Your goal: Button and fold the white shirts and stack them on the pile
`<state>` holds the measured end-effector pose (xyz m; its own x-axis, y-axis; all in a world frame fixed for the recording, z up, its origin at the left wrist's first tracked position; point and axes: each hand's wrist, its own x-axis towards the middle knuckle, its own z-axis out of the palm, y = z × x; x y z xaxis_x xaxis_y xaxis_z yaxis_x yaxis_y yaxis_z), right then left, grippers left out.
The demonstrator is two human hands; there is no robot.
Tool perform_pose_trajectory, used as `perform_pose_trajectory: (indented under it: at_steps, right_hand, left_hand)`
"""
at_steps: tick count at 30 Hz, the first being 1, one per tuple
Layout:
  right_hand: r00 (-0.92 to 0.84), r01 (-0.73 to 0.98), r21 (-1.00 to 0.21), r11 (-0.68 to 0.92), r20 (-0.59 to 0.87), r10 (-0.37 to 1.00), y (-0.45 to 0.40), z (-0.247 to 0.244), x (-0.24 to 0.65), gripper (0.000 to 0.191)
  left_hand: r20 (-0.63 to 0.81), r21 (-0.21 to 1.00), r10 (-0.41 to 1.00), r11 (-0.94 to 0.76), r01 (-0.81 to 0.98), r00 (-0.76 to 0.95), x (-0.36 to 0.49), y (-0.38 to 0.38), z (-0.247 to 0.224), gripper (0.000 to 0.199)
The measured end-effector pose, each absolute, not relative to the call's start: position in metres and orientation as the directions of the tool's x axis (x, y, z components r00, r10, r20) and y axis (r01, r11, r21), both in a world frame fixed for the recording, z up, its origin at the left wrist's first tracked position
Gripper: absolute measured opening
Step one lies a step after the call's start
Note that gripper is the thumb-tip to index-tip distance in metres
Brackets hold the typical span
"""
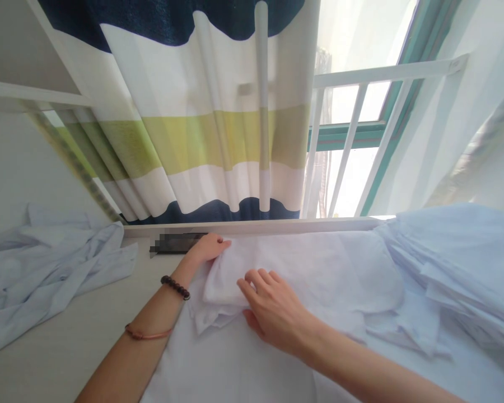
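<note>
A white garment (311,263), folded into a long flat shape, lies in front of me over more white cloth (235,364). My left hand (208,247), with a beaded bracelet and a cord on its arm, closes at the far left corner of the folded garment; some of its fingers are hidden. My right hand (275,310) rests on the garment's near left part, fingers bent and thumb apart, gripping nothing. Just behind my left hand lies a dark flat object (174,243), partly blurred out.
Crumpled pale cloth (54,268) lies at the left, and a stack of folded pale garments (466,263) at the right. Past the surface's raised back edge (277,225) hang a striped curtain (218,140) and white railing bars (348,148) before a window.
</note>
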<state>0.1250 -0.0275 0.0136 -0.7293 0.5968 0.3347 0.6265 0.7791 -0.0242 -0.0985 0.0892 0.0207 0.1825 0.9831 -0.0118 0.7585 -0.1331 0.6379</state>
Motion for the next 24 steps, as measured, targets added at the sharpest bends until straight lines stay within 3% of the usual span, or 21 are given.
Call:
perform_pose_trajectory:
  at_steps: [3,10,18,24]
  right_hand:
    - [-0.727,0.623,0.011,0.782,0.378,0.574,-0.022,-0.001,0.118,0.008]
    - [-0.673,0.561,0.019,0.827,0.593,0.443,-0.03,-0.007,0.122,0.014]
    - [-0.622,0.511,-0.142,0.848,0.62,0.478,-0.029,-0.003,0.125,0.014]
    - [-0.723,0.468,-0.043,0.883,0.556,0.41,-0.043,-0.008,0.118,0.011]
  left_hand:
    - [-0.075,0.715,0.994,-0.004,0.699,0.083,-0.098,0.095,0.01,0.026]
    - [-0.168,0.869,0.986,0.151,0.471,-0.006,-0.095,0.093,0.015,0.032]
    - [-0.218,0.876,0.976,0.201,0.438,-0.012,-0.094,0.085,0.025,0.028]
    - [-0.239,0.875,0.97,0.201,0.44,0.032,-0.101,0.078,0.04,0.031]
